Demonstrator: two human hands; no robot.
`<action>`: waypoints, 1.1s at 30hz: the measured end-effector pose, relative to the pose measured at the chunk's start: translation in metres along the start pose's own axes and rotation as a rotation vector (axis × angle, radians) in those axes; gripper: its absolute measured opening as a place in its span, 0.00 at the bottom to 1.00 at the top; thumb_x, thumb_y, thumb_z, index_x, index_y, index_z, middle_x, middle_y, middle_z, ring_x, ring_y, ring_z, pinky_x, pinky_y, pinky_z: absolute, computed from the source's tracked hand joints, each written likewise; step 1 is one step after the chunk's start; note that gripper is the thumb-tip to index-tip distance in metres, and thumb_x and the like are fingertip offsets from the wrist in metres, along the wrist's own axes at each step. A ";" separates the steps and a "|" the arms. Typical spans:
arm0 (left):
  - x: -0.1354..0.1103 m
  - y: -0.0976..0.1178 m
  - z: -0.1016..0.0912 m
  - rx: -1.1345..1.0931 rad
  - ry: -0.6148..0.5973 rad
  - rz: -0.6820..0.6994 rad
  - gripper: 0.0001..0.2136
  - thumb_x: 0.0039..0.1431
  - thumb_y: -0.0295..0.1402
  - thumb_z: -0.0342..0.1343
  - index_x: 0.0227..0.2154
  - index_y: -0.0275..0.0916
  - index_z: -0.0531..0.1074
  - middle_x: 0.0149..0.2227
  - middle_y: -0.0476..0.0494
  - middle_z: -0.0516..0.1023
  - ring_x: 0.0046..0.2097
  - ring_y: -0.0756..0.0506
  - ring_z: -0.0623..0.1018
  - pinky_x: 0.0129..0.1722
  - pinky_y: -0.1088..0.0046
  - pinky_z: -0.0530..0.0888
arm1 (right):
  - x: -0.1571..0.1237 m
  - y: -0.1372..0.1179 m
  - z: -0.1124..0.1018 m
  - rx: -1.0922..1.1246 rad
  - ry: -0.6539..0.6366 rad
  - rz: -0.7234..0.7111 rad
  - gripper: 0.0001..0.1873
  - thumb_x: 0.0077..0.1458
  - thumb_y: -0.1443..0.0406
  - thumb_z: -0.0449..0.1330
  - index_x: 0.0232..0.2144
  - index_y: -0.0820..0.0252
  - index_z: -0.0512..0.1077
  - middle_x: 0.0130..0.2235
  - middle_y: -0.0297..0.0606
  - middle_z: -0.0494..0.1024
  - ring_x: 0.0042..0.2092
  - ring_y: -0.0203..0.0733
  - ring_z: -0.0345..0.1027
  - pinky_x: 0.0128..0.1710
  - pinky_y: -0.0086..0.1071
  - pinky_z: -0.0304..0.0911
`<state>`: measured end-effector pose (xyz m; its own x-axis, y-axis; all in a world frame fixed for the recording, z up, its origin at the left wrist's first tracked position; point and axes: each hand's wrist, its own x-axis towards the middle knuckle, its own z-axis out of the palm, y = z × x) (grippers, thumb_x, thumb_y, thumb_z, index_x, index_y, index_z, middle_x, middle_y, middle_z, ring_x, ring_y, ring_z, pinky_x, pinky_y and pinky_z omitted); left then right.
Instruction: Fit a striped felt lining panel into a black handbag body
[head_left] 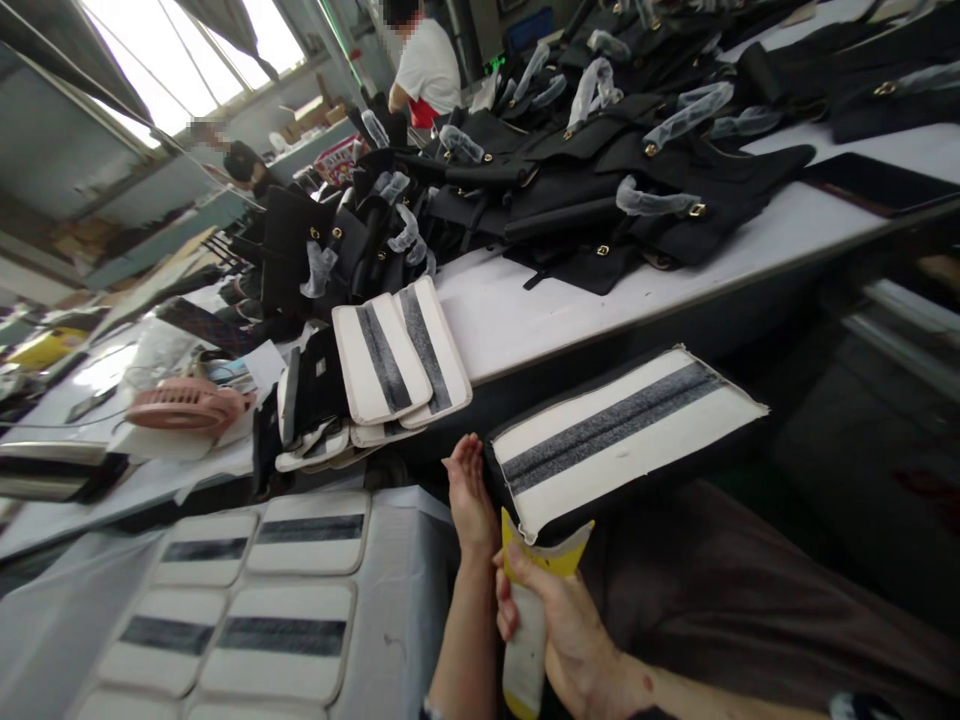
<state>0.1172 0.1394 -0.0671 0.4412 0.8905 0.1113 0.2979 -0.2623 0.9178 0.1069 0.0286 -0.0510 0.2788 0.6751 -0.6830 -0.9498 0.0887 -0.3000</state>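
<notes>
A long white panel (630, 437) with a dark grey stripe lies tilted on a black piece over my lap. My left hand (471, 495) is at the panel's left end, with fingers stretched out along the black edge. I cannot tell whether its palm presses on that edge. In my right hand (559, 610) is a scraper (551, 560) with a flared yellow head and a pale handle, the fingers wrapped around it. The scraper's head meets or overlaps the panel's near corner.
Several striped white panels (281, 640) lie in rows on a covered surface at left. More striped panels (382, 360) are stacked at the table edge beside a pink fan (187, 402). Black bags (570, 190) with wrapped handles heap the white table (517, 320). Two people are in the background.
</notes>
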 end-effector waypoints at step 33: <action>0.002 0.020 0.001 0.091 -0.164 0.080 0.18 0.70 0.40 0.40 0.54 0.42 0.69 0.56 0.42 0.72 0.59 0.43 0.69 0.61 0.63 0.62 | 0.000 -0.034 -0.021 -0.262 -0.127 0.290 0.22 0.43 0.50 0.68 0.25 0.65 0.71 0.15 0.33 0.70 0.13 0.33 0.58 0.11 0.26 0.55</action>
<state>0.1253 0.1358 -0.0486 0.5966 0.7947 0.1123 0.3285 -0.3694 0.8693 0.1424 0.0098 -0.0546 -0.0309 0.7309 -0.6817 -0.9138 -0.2971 -0.2771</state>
